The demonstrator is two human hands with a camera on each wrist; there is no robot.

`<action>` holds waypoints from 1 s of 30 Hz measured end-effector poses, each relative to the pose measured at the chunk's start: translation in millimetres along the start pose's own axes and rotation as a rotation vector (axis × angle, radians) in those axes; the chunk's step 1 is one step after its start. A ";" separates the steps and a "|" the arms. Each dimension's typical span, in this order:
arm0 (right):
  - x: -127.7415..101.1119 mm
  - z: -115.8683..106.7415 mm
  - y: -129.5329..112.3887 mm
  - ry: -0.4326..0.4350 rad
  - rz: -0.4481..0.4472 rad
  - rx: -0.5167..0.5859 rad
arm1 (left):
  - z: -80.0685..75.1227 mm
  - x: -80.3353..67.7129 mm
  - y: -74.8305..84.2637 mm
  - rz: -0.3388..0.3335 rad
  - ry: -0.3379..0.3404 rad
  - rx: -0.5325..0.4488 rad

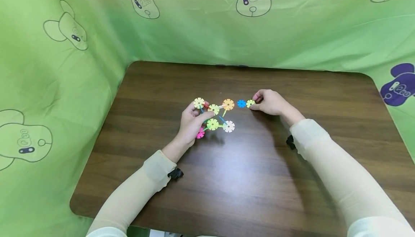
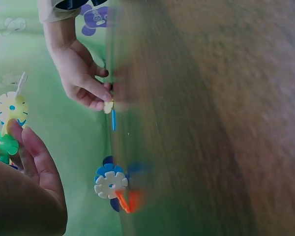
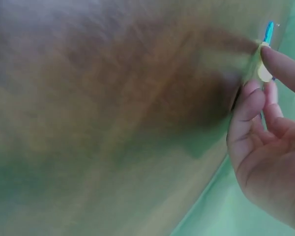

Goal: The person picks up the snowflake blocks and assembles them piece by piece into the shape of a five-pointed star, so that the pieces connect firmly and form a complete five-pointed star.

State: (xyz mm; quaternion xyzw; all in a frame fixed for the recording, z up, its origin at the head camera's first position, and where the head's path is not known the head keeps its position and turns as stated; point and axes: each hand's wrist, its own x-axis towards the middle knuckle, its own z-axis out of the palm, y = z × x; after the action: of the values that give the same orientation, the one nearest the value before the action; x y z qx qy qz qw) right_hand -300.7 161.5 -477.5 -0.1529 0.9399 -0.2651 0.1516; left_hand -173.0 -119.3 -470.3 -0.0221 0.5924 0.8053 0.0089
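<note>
My left hand (image 1: 191, 122) holds a framework of slotted plastic flower discs (image 1: 212, 124), joined edge to edge in yellow, orange, white, pink, green, red and blue. Its thumb lies by a yellow disc (image 1: 213, 110) at the top. To the right, my right hand (image 1: 271, 102) pinches a yellow disc (image 1: 250, 103) between thumb and fingers. A blue disc (image 1: 241, 103) stands out from that yellow disc, pointing towards the framework, with a small gap between. In the right wrist view, the pinched yellow disc (image 3: 264, 73) shows edge-on at the fingertips.
A brown wooden table (image 1: 227, 193) lies under both hands, with green printed cloth (image 1: 194, 31) behind and at the sides. In the left wrist view, white, blue and orange discs (image 2: 110, 184) show near the table; whether they belong to the framework I cannot tell.
</note>
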 end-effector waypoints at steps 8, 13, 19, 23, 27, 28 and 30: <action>-37.4 11.9 -8.1 -0.005 0.022 0.460 | 12.9 -0.6 -0.3 0.009 -0.028 -0.003; -76.9 20.4 -29.6 -0.068 -0.021 0.854 | 19.6 -1.0 -1.0 0.023 -0.021 -0.009; -100.6 27.6 -47.0 -0.222 -0.055 1.169 | 28.2 -0.6 -4.0 0.022 0.047 -0.012; -105.7 28.6 -44.2 -0.243 -0.059 1.291 | 34.0 0.5 -8.7 0.025 0.102 -0.015; -112.2 29.1 -39.2 -0.245 -0.081 1.327 | 39.2 2.5 -13.5 0.048 0.139 -0.049; -113.7 29.8 -39.0 -0.242 -0.091 1.316 | 40.3 2.7 -14.2 0.051 0.144 -0.059; -115.7 31.7 -39.8 -0.216 -0.102 1.287 | 42.2 2.4 -15.1 0.045 0.148 -0.067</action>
State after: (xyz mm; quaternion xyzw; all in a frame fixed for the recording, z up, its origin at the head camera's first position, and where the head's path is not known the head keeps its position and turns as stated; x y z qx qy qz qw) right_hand -175.8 157.4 -458.0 -0.1018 0.5645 -0.7647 0.2935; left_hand -175.9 -74.5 -472.3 -0.0683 0.5643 0.8210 -0.0537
